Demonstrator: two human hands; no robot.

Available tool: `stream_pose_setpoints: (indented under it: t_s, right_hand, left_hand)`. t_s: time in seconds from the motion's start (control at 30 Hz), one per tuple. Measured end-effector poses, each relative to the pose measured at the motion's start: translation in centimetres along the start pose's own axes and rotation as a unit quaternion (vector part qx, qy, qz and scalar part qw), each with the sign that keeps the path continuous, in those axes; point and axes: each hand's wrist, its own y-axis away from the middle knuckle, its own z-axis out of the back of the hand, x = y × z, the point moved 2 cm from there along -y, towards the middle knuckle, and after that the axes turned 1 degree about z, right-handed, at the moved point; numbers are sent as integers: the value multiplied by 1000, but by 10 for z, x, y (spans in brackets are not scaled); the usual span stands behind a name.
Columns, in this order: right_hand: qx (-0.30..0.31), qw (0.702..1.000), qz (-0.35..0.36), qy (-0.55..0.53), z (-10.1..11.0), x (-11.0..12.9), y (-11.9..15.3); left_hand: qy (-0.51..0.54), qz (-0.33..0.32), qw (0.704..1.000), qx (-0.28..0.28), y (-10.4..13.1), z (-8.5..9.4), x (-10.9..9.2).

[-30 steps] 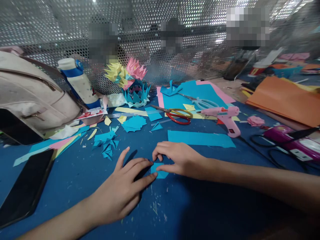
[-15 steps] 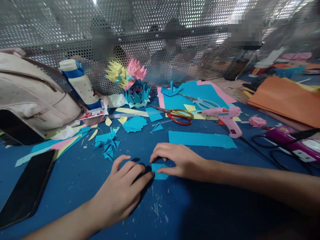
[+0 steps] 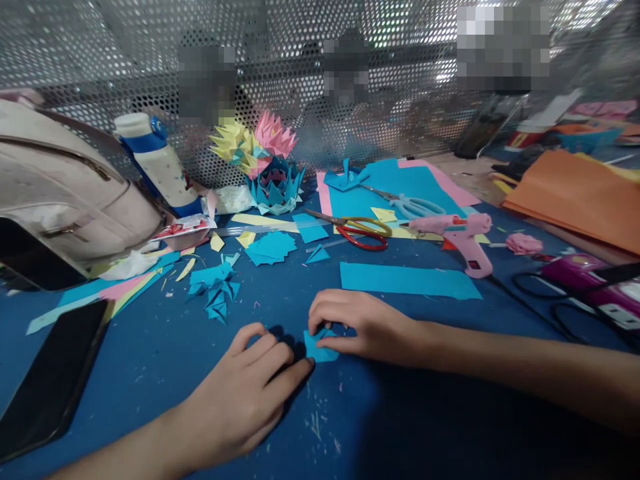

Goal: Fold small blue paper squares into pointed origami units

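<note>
A small piece of blue paper (image 3: 323, 352) lies flat on the table between my hands. My right hand (image 3: 367, 327) is bent over it, with thumb and fingertips closed on its upper part. My left hand (image 3: 265, 383) rests palm down at the left, fingers loosely curved and apart; its thumb tip touches the paper's lower left corner. Beyond my right hand lies a long blue paper strip (image 3: 407, 280). Folded blue paper pieces (image 3: 215, 283) lie past my left hand, beside a stack of blue paper cutouts (image 3: 271, 248).
Red-and-yellow-handled scissors (image 3: 363, 233), blue-handled scissors (image 3: 417, 207) and a pink glue gun (image 3: 460, 237) lie farther back. Paper flowers (image 3: 273, 157) and a bottle (image 3: 163, 167) stand near the perforated metal panel. A phone (image 3: 55, 377) lies left, a purple power strip (image 3: 590, 283) right.
My right hand's fingers have curled closer over the small blue paper, whose upper edge looks more covered. My left thumb stays at its corner. The view has shifted slightly.
</note>
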Motion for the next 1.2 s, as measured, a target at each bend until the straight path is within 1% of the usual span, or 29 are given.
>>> stream_pose_setpoints:
  t_s: [0.17,0.4,0.63,0.83,0.93,1.03,1.2]
  right_hand:
    - [-8,1000,-4,-4,1,-3,1]
    - [-44,998,-9,-38,3,1,1]
    - [-36,995,-18,-93,3,1,0]
    - [-43,991,5,-126,4,0,-3]
    - [-45,987,21,-150,6,1,-5]
    - [-32,985,40,-167,6,1,-5]
    - [-22,983,59,-175,5,0,-4]
  left_hand:
    - [4,19,1000,9,-1,0,3]
    - [11,45,999,17,3,-1,5]
    - [26,51,998,16,1,1,5]
    - [39,55,998,19,1,3,4]
    - [69,62,996,10,1,4,5]
    - [130,73,989,2,-1,7,8]
    - [216,107,970,24,-2,8,13]
